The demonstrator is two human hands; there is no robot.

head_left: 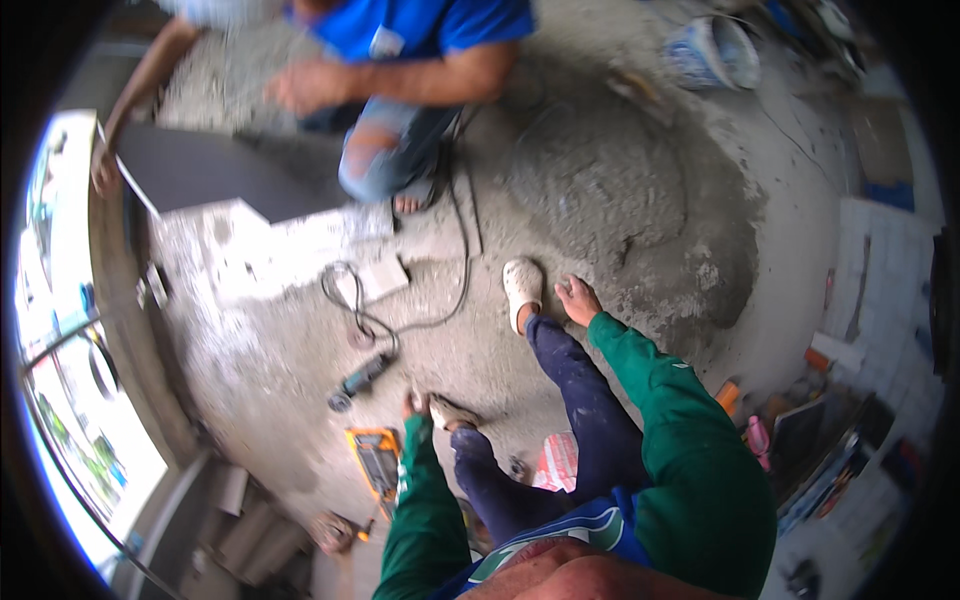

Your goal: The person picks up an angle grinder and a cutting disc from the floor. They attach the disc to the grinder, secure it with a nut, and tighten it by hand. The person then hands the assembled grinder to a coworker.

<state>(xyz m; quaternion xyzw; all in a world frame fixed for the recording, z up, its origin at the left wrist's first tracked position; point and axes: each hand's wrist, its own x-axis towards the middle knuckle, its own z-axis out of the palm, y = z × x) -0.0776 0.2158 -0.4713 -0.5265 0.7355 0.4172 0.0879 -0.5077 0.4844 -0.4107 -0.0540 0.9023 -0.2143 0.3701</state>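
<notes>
The angle grinder (pixel 362 380) lies on its side on the concrete floor (pixel 255 385), beside the person's left hand (pixel 414 402) and apart from it. The left hand hangs low by 1 of 2 pale clogs (pixel 522 283); it shows too small and blurred for me to tell whether its fingers are wide or narrow. The right hand (pixel 578 301) hangs near the wet mortar (pixel 600 180), fingers loosely spread, nothing visible in it. Both arms reach down, probably because the person is bent over.

The grinder's black cord (pixel 462 285) runs away in slack loops, which likely leaves the tool free to be shifted. A yellow-edged tool (pixel 377 462) with a grey middle lies close by, presumably for easy reach.

The mortar forms a low, rounded, lumpy heap with a darker, damp margin; it probably sits on open ground to give mixing room. A flat, pale offcut (pixel 384 277) lies by the cord.

Farther out, a co-worker (pixel 420 70) in a blue shirt crouches behind a smooth, dark, straight-edged panel (pixel 235 168), 1 arm stretched toward its far edge, perhaps to steady it. A white-and-blue bucket (pixel 713 52) stands beyond the mortar.
</notes>
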